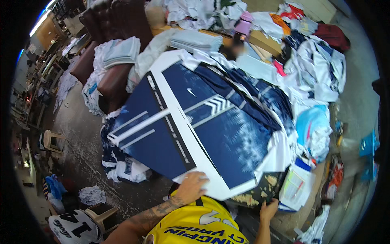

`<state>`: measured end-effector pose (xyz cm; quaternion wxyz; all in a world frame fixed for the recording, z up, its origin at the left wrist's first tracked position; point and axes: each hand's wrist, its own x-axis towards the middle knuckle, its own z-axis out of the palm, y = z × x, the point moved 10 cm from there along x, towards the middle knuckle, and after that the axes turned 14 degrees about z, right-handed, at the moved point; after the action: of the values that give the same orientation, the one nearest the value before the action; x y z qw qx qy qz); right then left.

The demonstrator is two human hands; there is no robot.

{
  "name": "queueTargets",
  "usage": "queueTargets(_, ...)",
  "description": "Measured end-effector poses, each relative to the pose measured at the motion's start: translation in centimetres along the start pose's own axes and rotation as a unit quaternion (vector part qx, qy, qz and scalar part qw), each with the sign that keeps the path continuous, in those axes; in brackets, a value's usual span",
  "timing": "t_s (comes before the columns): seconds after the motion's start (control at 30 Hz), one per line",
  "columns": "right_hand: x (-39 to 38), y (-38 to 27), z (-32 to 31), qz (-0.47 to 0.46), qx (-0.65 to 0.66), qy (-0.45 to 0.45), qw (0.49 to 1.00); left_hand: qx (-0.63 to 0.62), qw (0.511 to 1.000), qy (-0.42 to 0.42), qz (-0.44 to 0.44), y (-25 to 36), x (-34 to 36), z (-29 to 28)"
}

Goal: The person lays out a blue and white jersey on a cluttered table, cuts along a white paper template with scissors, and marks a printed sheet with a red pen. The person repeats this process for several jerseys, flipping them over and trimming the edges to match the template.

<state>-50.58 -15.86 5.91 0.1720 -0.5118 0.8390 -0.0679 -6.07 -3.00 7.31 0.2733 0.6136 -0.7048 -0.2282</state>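
A large sheet of printed navy fabric (227,142) with white borders, stripes and chevrons lies spread in front of me. My left hand (193,188) rests on the white border at its near corner, fingers laid over the cloth. My right hand (269,209) closes round the near edge of a dark, worn board (270,183) that shows from under the fabric, its covering flaked to pale patches. How far the fingers reach beneath that edge is hidden. More navy and white cloth (264,97) is bunched along the sheet's far right side.
Folded pale cloth stacks (122,52) sit on a maroon tufted armchair (115,85) at far left. Papers (297,187) lie right of the board. Piled garments (315,61) fill the far right. A plastic stool (101,215) stands at near left, a beige one (53,141) farther off.
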Motion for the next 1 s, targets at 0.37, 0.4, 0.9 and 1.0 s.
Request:
queueTargets(0.37,-7.1,5.9,-4.7,0.039,0.014,-0.513,0.858,-0.092,0.989,0.087,0.083,7.4,1.0,2.6)
queueTargets(0.4,-9.1,5.0,-3.9,0.012,-0.01,-0.573,0.819,-0.092,0.99,0.093,0.052,7.0,0.6,2.4)
queueTargets(0.9,-8.9,-2.9,5.0,-0.134,-0.195,-0.57,0.787,-0.022,0.998,0.054,-0.033,7.8,0.6,4.3)
queueTargets(1.0,-9.3,-4.8,5.6,-0.149,-0.172,-0.569,0.79,-0.014,0.997,0.065,-0.027,7.9,0.7,4.3)
